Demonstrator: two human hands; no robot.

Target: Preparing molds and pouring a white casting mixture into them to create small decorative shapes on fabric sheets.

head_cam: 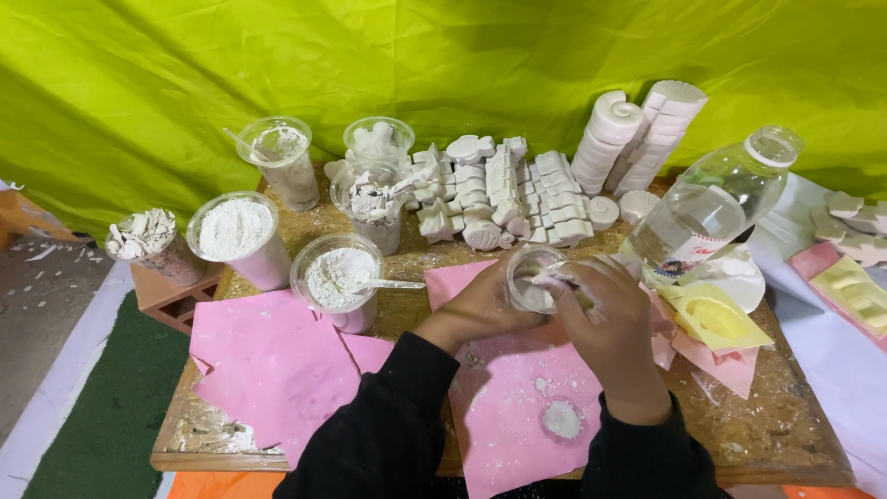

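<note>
My left hand grips a small clear plastic cup with white paste inside, held over a pink sheet. My right hand holds a thin stick or spoon whose end is in the cup. Both wrists come out of black sleeves. A clear cup of white powder with a spoon in it stands just left of my left hand. A clear plastic bottle stands tilted to the right of my right hand.
Several cups of powder and plaster scraps line the back left of the wooden board. Rows of white cast figures and stacked shells fill the back. Yellow moulds lie right. Green cloth hangs behind.
</note>
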